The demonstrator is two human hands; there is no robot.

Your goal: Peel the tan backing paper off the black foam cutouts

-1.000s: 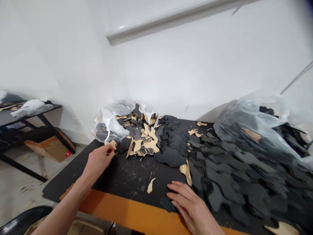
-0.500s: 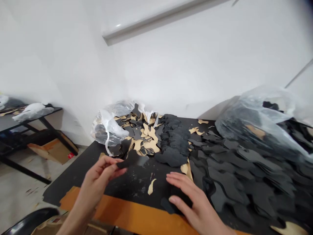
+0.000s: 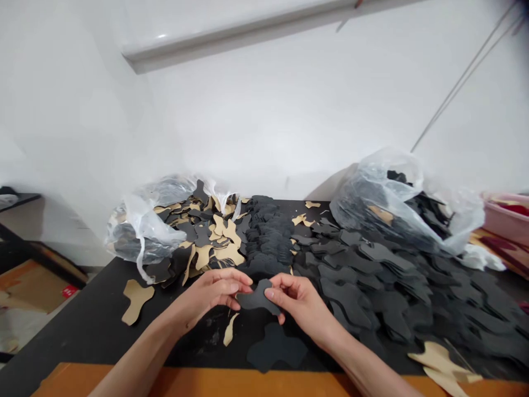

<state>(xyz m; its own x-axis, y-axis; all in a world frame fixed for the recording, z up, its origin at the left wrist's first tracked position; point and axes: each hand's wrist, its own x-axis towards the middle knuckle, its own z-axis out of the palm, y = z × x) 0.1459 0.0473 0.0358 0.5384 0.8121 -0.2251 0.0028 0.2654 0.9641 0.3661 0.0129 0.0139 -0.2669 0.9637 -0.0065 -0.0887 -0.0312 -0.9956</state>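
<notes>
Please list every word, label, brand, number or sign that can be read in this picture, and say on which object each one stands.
No text can be read in this picture.
Red sticker on the cardboard box at the left: it bears light marks, too small and blurred to read.
Black cut piece held between the left hand and the right hand: no print shows.

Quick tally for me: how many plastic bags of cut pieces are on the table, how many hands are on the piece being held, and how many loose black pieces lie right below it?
Plastic bags: 2 (left bag, right bag)
Hands on the held black piece: 2 (left hand, right hand)
Loose black piece below it: 1
Total: 5
</notes>
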